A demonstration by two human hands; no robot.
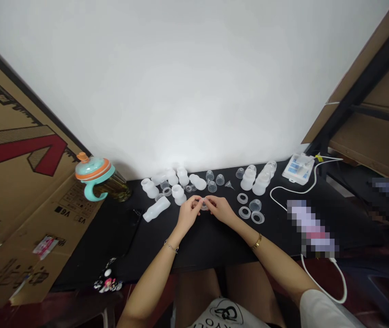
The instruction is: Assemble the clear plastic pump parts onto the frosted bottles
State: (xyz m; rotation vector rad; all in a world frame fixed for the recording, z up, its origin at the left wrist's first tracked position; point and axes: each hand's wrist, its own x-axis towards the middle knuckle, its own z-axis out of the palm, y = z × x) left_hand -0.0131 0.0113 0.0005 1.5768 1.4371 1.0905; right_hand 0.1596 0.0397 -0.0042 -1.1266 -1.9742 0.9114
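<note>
Left of the small funnel (229, 185) and nearer the wearer, both hands meet over the black table (201, 243); the left hand (189, 211) pinches one side of a small clear piece (204, 207) between thumb and fingertips, and the right hand (219, 210) pinches the other – its full shape is hidden behind the fingers. Farther left of the funnel, an upright white bottle (178, 196) stands just beside the left hand, with a lying bottle (156, 209) beyond it; right of the funnel and nearer the wearer lie clear rings (249, 213) and a clear cap (255, 205); capped bottles (261, 183) stand to its right, and clear domes (220, 179) sit to its left.

The piece looks smooth and thin, so uneven pressure from the two thumbs could make it slip or spring away; against so many similar see-through parts, it might then be hard to find. A sideways swing of the left hand could topple the upright bottle – it probably weighs little; a careless sweep of the right wrist could scatter the rings or nudge the cap.
</note>
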